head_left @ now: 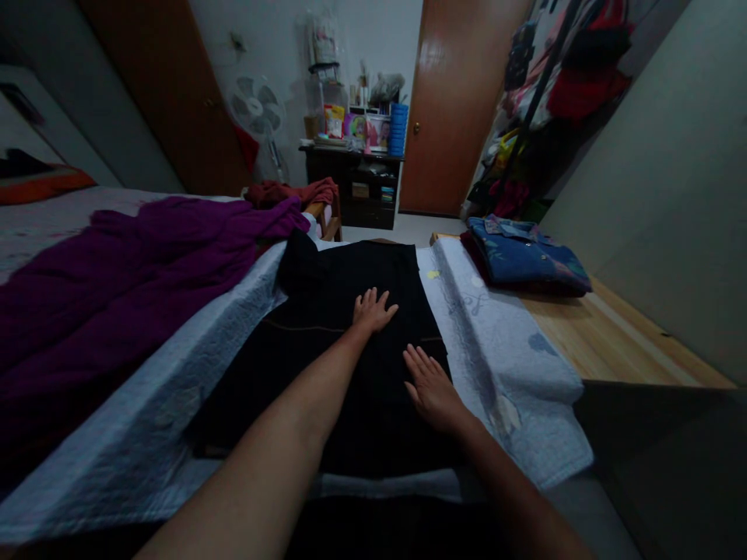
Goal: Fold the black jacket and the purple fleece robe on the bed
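A black garment (373, 389) lies spread over the pale quilted bed cover in front of me, a thin brown line running across it. Its exact kind is hard to make out in the dim light. My left hand (372, 311) rests flat on its upper middle, fingers apart. Lower down, near the garment's right edge, my right hand (430, 387) lies palm down with fingers stretched out. Neither hand grips anything. At the upper left of the garment a black bunched part (300, 264) sticks out, perhaps a sleeve or hood.
Purple cloth (145, 272) covers the bed on the left, with reddish-brown cloth (297, 191) beyond it. Folded clothes (525, 253), a denim one on top, sit on a wooden board (630, 334) at right. A fan (257, 105) and a dark cabinet (350, 190) stand behind.
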A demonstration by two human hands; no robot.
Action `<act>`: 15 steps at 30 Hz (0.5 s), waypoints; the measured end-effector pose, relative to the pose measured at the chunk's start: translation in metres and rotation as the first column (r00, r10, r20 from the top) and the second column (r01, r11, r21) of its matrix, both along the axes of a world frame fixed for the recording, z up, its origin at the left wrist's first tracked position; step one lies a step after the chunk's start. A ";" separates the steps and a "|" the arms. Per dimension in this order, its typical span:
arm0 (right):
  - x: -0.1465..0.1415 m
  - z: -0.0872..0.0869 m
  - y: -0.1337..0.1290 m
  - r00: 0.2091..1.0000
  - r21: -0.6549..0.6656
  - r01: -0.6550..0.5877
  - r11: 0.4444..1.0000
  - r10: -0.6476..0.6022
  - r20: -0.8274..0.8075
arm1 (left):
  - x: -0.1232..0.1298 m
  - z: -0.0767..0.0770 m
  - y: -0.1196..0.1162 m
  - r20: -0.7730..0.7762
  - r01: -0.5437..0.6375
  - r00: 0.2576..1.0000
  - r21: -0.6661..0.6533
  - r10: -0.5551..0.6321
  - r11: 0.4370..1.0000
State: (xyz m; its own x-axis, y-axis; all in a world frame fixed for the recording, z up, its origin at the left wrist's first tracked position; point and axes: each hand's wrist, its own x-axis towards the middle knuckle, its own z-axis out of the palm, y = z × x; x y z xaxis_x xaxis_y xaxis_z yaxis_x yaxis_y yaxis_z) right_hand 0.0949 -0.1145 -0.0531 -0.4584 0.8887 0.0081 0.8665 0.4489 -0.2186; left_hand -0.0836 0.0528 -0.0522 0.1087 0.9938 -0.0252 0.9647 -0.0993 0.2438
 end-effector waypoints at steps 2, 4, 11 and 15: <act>0.006 0.002 -0.008 0.999 -0.041 -0.005 0.999 0.004 -0.035 | -0.001 0.007 -0.003 0.000 0.036 0.999 -0.058 -0.036 0.998; 0.012 0.004 -0.013 0.997 -0.073 -0.002 0.997 -0.005 -0.083 | -0.001 0.015 -0.013 0.003 0.074 0.997 -0.112 -0.075 0.991; -0.006 0.016 -0.003 0.950 -0.027 0.110 0.994 -0.113 -0.290 | 0.002 0.020 -0.110 0.023 0.232 0.973 -0.152 -0.231 0.961; -0.029 0.008 -0.009 0.977 0.046 0.102 0.994 -0.092 -0.191 | -0.001 0.006 -0.148 -0.023 0.188 0.982 -0.003 -0.188 0.982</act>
State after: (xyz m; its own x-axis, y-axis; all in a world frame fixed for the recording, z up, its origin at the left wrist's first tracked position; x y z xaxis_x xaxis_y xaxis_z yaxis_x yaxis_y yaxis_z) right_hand 0.0655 -0.1230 -0.0447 -0.3554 0.9247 0.1367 0.8523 0.3806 -0.3588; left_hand -0.0842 -0.0954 -0.0466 0.2933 0.9555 -0.0305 0.9342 -0.2797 0.2216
